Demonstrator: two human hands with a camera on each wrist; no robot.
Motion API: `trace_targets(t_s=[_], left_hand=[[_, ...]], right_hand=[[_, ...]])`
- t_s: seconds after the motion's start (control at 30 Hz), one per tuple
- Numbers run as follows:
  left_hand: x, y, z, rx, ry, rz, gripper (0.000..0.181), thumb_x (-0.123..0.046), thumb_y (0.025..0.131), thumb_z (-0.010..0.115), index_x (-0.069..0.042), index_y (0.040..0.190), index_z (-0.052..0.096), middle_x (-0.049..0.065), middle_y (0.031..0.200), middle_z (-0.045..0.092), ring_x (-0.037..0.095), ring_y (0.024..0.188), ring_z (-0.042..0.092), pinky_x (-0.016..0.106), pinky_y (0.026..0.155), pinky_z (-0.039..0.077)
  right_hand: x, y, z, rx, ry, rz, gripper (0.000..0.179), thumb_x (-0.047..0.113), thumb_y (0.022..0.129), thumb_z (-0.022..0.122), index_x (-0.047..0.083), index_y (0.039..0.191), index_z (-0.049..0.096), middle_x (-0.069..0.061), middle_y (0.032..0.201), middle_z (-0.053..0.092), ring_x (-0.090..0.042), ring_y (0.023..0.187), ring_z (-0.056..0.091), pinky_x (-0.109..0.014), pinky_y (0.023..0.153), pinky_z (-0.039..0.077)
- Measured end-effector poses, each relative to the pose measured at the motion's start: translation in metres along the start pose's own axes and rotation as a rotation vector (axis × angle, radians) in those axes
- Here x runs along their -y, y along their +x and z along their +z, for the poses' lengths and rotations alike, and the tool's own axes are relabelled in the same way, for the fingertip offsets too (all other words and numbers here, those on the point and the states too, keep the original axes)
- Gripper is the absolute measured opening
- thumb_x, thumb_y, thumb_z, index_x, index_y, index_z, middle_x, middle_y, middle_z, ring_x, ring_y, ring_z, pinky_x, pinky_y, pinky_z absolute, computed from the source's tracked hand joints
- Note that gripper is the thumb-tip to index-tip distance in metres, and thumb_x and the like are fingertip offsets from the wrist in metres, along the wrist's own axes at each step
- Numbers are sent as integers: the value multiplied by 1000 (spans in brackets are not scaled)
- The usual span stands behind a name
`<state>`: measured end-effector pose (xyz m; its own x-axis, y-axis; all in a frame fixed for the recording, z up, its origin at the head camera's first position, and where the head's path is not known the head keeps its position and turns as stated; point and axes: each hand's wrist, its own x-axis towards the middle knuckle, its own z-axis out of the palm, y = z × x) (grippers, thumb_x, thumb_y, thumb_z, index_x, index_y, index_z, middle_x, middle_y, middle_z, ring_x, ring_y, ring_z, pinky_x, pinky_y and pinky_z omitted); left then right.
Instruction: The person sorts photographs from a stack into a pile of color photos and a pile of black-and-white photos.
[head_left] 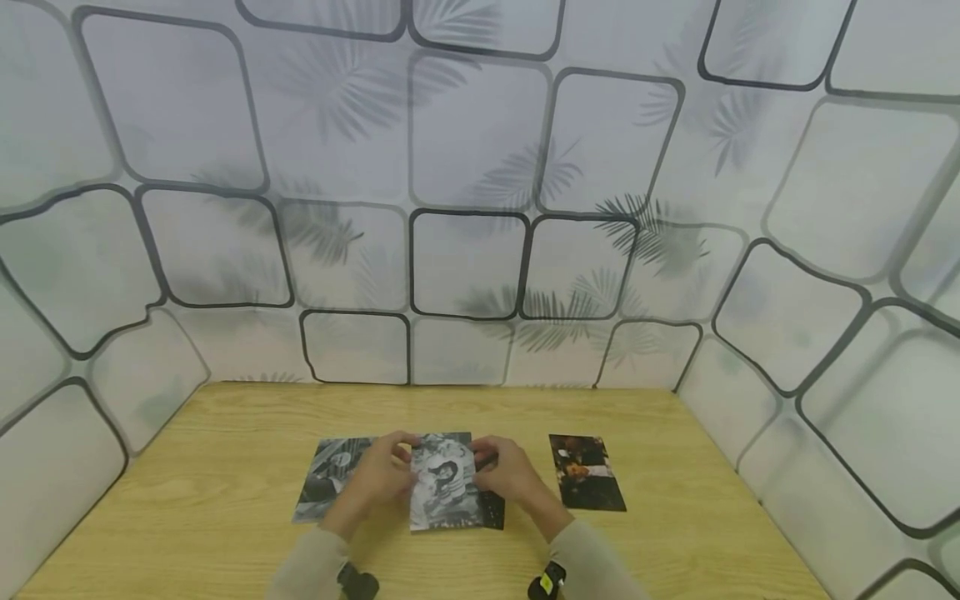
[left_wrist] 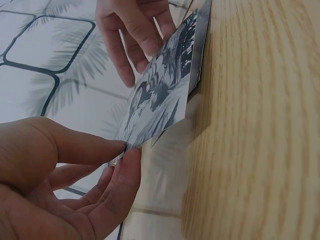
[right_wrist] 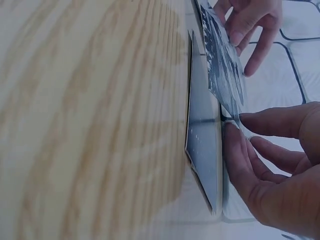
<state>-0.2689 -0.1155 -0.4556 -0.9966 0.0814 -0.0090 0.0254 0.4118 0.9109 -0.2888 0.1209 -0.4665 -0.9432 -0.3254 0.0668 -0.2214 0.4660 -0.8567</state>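
Observation:
A black-and-white photo print is held above the table, its picture side facing up. My left hand pinches its left side; in the left wrist view, the thumb and fingers of that hand meet at a corner. On the opposite side my right hand pinches the print, and the right wrist view has its thumb and forefinger at the edge. Beneath lies a dark print or small stack, mostly covered by the held print.
Another black-and-white print lies on the wooden table left of my hands, partly behind the left one. A dark colour print lies to the right. Patterned fabric walls stand around the table's back and sides.

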Motion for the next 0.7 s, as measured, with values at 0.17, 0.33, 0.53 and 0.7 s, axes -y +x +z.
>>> trace_targets(t_s=[0.17,0.33,0.53,0.7], left_hand=[[1,-3,-6,-5,55,10,52,12,80,71,2,130,62,21,109,62,21,76,68,34,61,61],[5,-6,-13,-14,126,14,53,8,80,74,0,131,62,21,112,63,19,75,67,33,60,60],[10,-10,-21,2,144,31,54,10,80,72,3,133,61,22,112,63,19,70,66,31,57,60],[10,-11,-30,15,175,61,56,10,81,72,4,135,59,22,114,63,18,64,64,30,54,59]], right_hand=[[3,1,6,2,21,4,47,-4,84,76,-2,130,65,-18,113,67,-24,90,70,-36,72,63],[4,4,13,0,22,-4,47,-6,83,76,-3,129,65,-18,112,68,-23,89,70,-35,72,63],[9,9,21,0,23,9,48,-5,81,77,-2,127,66,-17,111,69,-20,88,68,-33,70,62],[12,13,26,9,25,-10,45,-1,84,77,-1,128,66,-15,112,69,-17,88,65,-32,70,60]])
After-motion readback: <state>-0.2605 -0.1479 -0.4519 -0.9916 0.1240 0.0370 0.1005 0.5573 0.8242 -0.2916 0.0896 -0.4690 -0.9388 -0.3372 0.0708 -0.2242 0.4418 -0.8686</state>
